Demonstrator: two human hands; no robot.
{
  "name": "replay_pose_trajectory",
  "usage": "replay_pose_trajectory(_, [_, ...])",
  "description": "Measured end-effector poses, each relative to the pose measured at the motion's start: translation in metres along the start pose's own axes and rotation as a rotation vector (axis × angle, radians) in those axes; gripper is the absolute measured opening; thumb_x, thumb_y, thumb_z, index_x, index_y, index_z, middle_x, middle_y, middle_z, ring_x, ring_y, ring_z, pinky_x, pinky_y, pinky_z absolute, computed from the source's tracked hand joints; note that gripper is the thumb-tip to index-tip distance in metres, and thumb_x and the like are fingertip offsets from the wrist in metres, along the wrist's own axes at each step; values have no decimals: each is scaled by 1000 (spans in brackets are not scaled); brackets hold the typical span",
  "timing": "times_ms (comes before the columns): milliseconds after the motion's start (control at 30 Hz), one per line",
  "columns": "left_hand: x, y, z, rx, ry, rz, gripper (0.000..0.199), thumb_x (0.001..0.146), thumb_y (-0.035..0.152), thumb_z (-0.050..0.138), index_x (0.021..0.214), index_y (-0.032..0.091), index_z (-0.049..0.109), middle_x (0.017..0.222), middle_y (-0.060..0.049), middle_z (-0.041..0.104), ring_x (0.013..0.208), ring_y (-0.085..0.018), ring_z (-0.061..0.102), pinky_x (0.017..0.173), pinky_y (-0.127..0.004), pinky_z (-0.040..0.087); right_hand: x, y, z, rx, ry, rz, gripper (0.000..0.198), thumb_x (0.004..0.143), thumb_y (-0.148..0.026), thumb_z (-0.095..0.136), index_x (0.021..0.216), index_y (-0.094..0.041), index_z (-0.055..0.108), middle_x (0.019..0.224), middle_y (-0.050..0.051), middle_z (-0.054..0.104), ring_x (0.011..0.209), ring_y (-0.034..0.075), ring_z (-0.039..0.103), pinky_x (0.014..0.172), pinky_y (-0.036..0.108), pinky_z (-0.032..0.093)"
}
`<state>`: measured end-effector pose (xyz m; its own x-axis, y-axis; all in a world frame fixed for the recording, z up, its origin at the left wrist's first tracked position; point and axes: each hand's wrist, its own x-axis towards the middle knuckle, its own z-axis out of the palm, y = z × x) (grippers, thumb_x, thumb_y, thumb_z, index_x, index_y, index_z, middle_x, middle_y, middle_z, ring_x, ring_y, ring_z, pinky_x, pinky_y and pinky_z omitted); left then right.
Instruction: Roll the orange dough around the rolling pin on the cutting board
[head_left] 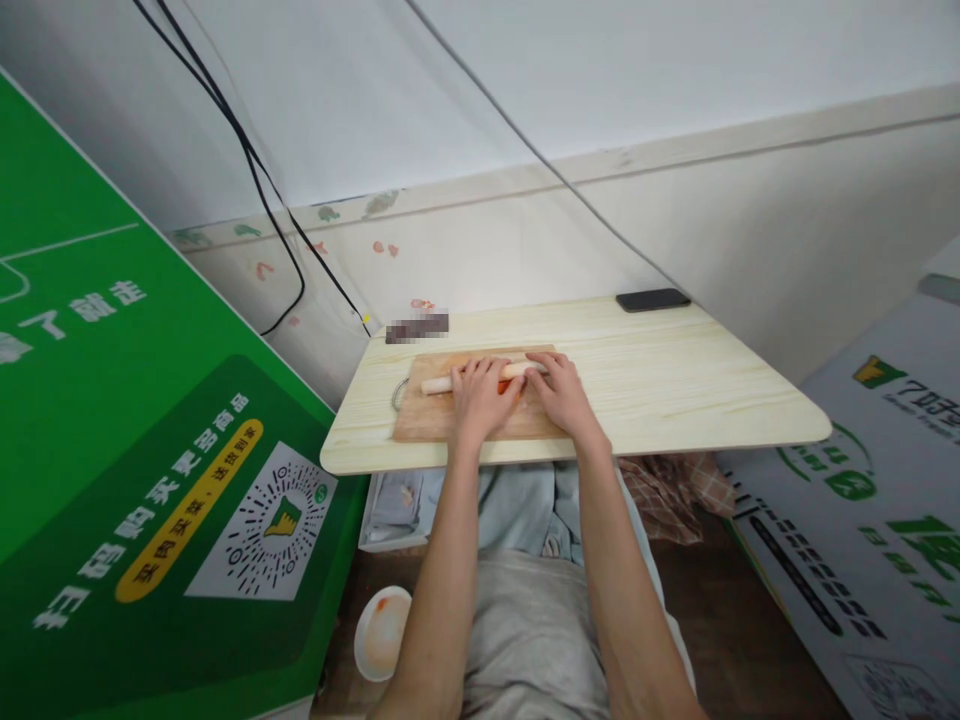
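Observation:
A pale wooden rolling pin (pixel 436 385) lies across a wooden cutting board (pixel 424 425), its left end sticking out past my fingers. My left hand (pixel 482 402) rests over the pin's middle, fingers curled on top of it. Over its right part is my right hand (pixel 561 397), with fingers bent around the pin. Between the hands, at the pin, an orange-red soft-looking patch (pixel 512 376) shows; most of it is covered, and I cannot tell what it is.
The board lies on a light wood-grain table (pixel 675 380) against the wall. A black phone (pixel 652 300) is at the back right, a blurred dark object (pixel 417 328) at the back left. A white bowl (pixel 382 632) sits below. Green and white panels flank the table.

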<state>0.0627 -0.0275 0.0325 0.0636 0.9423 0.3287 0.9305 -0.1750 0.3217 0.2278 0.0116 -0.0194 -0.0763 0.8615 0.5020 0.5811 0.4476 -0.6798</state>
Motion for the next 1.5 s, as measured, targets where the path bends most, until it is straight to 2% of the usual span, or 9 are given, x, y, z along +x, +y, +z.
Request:
replay_pose_trajectory(233, [0, 2, 1, -21, 9, 2, 40, 110, 51, 45, 132, 31, 72, 142, -4, 74, 133, -28, 58, 118, -48, 31, -2, -4, -5, 52, -2, -5, 37, 105, -39, 51, 129, -22, 74, 130, 15, 71, 126, 31, 64, 116, 51, 49])
replay_pose_trajectory(500, [-28, 11, -2, -65, 83, -36, 42, 112, 47, 41, 140, 35, 70, 152, -1, 68, 145, -25, 53, 127, -46, 27, -2, -7, -11, 40, -59, -55, 38, 109, -45, 45, 110, -25, 76, 114, 12, 78, 114, 31, 68, 108, 52, 50])
replay_pose_trajectory(700, [9, 9, 1, -48, 0, -108, 43, 110, 51, 40, 120, 37, 80, 137, -1, 77, 130, -31, 61, 116, -54, 38, 0, 0, -2, 49, -8, -31, 35, 107, -41, 48, 123, -26, 75, 126, 12, 77, 123, 32, 66, 113, 54, 48])
replay_pose_trajectory(833, [13, 13, 6, -38, 42, -173, 43, 110, 52, 42, 117, 35, 81, 136, -3, 77, 129, -33, 61, 117, -57, 36, 2, 2, 0, 40, -2, -9, 33, 105, -39, 50, 123, -26, 75, 127, 12, 76, 124, 31, 65, 113, 53, 49])
replay_pose_trajectory(933, [-3, 11, 6, -47, 61, -123, 39, 109, 51, 45, 125, 36, 78, 141, -2, 75, 132, -31, 59, 122, -55, 33, 2, 3, -2, 49, -23, -29, 30, 105, -41, 51, 110, -26, 76, 117, 10, 78, 116, 29, 68, 109, 50, 51])
replay_pose_trajectory(1067, [-18, 6, 1, -33, 3, -56, 39, 105, 51, 54, 138, 39, 71, 148, -3, 70, 139, -32, 55, 123, -54, 33, 4, 3, -5, 49, -38, -45, 32, 105, -43, 51, 96, -25, 76, 106, 10, 79, 107, 29, 69, 103, 48, 53])
replay_pose_trajectory(1333, [-14, -1, 6, 7, 19, 19, 52, 103, 50, 59, 153, 41, 59, 163, -4, 57, 146, -33, 49, 124, -55, 33, 0, 4, -3, 72, 37, -33, 34, 105, -43, 50, 116, -25, 77, 119, 12, 79, 114, 31, 69, 107, 52, 52])
replay_pose_trajectory(1500, [-16, -4, 1, -10, -23, 22, 51, 101, 50, 62, 151, 41, 61, 155, -4, 64, 142, -33, 52, 123, -56, 34, -1, 2, -7, 48, -10, -37, 33, 105, -42, 51, 108, -23, 77, 111, 12, 79, 110, 31, 69, 104, 49, 53])
